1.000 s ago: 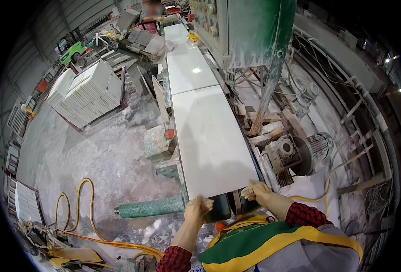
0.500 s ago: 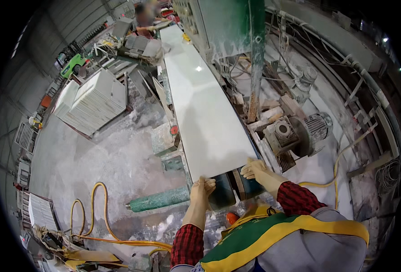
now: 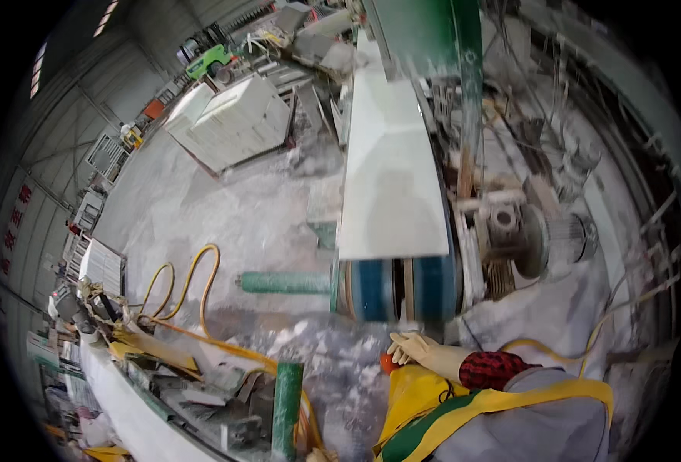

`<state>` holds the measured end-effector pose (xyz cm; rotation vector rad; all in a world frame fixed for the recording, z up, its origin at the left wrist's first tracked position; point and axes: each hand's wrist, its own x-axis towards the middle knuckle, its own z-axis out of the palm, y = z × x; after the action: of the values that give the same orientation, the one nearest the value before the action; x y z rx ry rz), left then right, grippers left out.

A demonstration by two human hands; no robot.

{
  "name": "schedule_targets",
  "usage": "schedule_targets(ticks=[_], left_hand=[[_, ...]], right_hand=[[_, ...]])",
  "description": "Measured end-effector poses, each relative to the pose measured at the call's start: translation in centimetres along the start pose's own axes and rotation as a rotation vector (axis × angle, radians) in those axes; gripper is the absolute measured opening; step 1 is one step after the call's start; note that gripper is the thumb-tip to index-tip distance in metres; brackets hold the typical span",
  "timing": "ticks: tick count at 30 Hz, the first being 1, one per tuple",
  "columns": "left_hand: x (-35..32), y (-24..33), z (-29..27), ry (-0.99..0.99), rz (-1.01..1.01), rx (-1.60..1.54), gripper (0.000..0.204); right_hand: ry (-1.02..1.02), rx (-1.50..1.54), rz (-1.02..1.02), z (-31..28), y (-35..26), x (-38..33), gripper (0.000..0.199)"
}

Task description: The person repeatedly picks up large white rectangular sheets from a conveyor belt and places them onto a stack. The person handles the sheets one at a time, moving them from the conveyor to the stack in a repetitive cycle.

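A long white stone slab [image 3: 394,185] lies flat on a belt machine, its near edge resting just short of the blue belt rollers [image 3: 371,289]. Neither of my hands touches the slab. My right hand [image 3: 421,350], pale and gloved-looking, is in front of my body with its fingers stretched out. It is next to a small orange-red round thing [image 3: 387,363] at the top of my yellow and green apron [image 3: 413,393]; whether they touch, I cannot tell. Only a bit of my left hand [image 3: 322,456] shows at the lower edge, beside a green post [image 3: 287,412], its fingers mostly cut off.
A motor [image 3: 567,237] with a gearbox stands right of the machine. A green roller [image 3: 287,282] sticks out to its left. Yellow hoses [image 3: 210,285] loop across the floor. Stacked white slabs [image 3: 237,123] stand far left; another long pale slab [image 3: 117,393] lies lower left.
Both hands have left the slab's near edge. My right hand has drawn back toward my body, and my left has dropped to the lower edge. The view has turned left.
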<state>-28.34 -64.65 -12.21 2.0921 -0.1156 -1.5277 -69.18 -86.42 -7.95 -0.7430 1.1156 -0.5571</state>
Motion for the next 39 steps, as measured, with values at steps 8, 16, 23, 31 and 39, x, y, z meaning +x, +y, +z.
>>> schedule_targets(ticks=[8, 16, 23, 31, 39], left_hand=[[-10.7, -14.8, -2.0, 0.159, 0.013, -0.159, 0.046], [-16.2, -29.5, -5.4, 0.256, 0.042, -0.313, 0.045], [-20.0, -42.8, -11.6, 0.388, 0.081, -0.477, 0.045], [-27.2, -65.0, -16.1, 0.659, -0.2, -0.862, 0.046], [-28.5, -65.4, -14.2, 0.744, -0.218, -1.042, 0.048]], right_hand=[[-0.327, -0.12, 0.24, 11.4, 9.0, -3.2, 0.065], [-0.695, -0.348, -0.001, 20.6, 9.3, -5.3, 0.062], [-0.944, -0.725, 0.368, 34.0, 19.7, -12.9, 0.058], [-1.186, -0.845, 0.348, 46.1, 30.1, -20.5, 0.053], [-1.061, -0.782, -0.635, 63.1, 18.9, -20.0, 0.029]])
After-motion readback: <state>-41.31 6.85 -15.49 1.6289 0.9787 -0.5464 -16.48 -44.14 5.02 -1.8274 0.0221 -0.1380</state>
